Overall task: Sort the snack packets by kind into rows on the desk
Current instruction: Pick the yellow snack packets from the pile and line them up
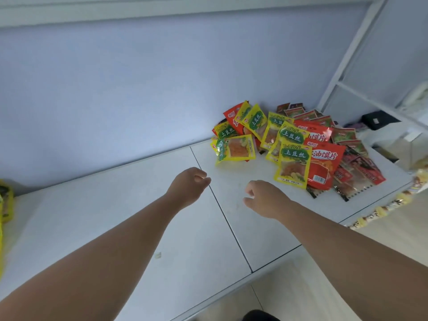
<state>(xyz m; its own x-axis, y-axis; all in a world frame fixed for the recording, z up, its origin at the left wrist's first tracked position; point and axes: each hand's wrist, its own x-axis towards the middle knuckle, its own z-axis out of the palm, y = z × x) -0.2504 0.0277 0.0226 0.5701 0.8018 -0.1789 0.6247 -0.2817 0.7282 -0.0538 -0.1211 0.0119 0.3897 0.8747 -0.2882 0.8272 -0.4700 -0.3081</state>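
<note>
We reach both bare arms over the flat white counter (111, 228). The left hand (188, 188) is above the thin dark seam (231, 230) between two counter panels. Its fingers are loosely curled and it holds nothing. The right hand (266, 198) is near it, also loosely curled and without anything in it (we cannot tell if either hand touches the surface).

The snack packets lie unsorted in one mixed pile (301, 144) at the far right of the counter, against the pale blue wall (139, 77). In it we see yellow plastic packets with green labels (293, 165), larger red packets with white letters (324, 161), and dark red packets (361, 170) at the right side. The right hand is near the closest yellow one but apart from it. Another yellow packet (4, 200) shows at the far left edge.
</note>
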